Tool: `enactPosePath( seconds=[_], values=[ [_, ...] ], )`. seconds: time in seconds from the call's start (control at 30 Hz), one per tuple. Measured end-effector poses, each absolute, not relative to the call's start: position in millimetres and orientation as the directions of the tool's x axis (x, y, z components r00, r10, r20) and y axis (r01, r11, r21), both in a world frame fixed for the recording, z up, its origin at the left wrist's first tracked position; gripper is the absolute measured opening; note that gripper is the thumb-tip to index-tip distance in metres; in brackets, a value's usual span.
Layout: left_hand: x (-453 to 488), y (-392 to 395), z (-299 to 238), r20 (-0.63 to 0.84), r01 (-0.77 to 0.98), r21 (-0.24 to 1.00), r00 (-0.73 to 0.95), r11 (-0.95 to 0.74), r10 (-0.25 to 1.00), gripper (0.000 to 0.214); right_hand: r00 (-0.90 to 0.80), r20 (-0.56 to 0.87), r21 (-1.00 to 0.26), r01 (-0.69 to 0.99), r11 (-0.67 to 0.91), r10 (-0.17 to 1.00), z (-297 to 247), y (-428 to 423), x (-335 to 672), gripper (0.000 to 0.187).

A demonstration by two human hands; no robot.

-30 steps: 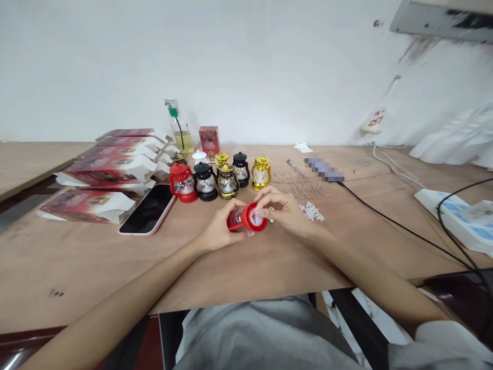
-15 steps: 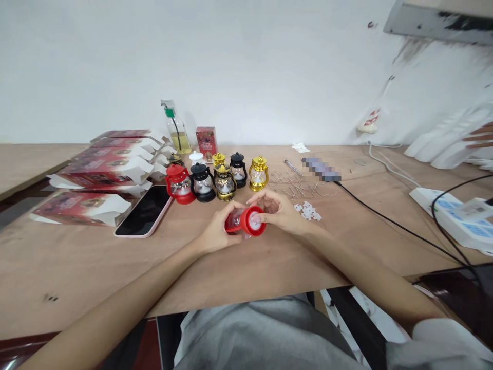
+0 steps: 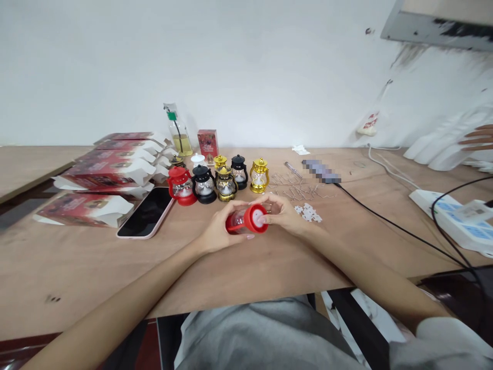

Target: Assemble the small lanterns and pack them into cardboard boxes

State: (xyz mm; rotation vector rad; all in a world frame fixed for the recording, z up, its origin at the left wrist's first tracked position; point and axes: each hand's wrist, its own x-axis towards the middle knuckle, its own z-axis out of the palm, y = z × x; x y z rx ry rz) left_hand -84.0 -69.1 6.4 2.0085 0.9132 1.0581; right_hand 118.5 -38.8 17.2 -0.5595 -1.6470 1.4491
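Note:
I hold a small red toy lantern (image 3: 246,221) on its side above the wooden table (image 3: 96,262), its round base facing me. My left hand (image 3: 217,231) is wrapped round the lantern's body. My right hand (image 3: 283,213) pinches the rim of its red base with fingertips. Just beyond stand several finished little lanterns: a red one (image 3: 180,186), a black one (image 3: 203,184), a dark gold one (image 3: 225,184) and a bright gold one (image 3: 259,176). Thin wire handles (image 3: 298,187) and small white tabs (image 3: 308,211) lie right of them.
A pink-cased phone (image 3: 146,211) lies face up at left beside red and white cartons (image 3: 103,174). An oil bottle (image 3: 177,132) and a red box (image 3: 208,141) stand at the back. A black cable (image 3: 389,223) and a white power strip (image 3: 447,216) lie at right; another person's fingers (image 3: 477,137) show at the far right.
My right hand shifted from reaching over the lantern's base to pinching its rim. The lantern has turned a little in my hands. Another person's fingers came into view at the far right.

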Motion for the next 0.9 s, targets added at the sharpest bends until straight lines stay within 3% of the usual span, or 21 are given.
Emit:
enactPosePath(
  seconds=[0.1, 0.37, 0.9],
  values=[
    [-83.3, -69.3, 3.6, 0.377, 0.25, 0.841, 0.367, -0.481, 0.85, 0.066, -0.487, 0.267, -0.958, -0.224, 0.177, 0.832, 13.3, -34.2, 120.1, 0.038],
    [-83.7, -71.3, 9.7, 0.276, 0.298, 0.876, 0.333, -0.379, 0.902, 0.051, -0.408, 0.111, -0.96, -0.28, -0.008, 0.906, 6.2, -37.7, 112.9, 0.037],
    [-83.6, -69.8, 5.1, 0.245, 0.244, 0.91, 0.337, -0.336, 0.909, 0.054, -0.431, 0.093, -0.968, -0.251, -0.02, 0.898, 10.1, -38.4, 111.8, 0.046]
  ],
)
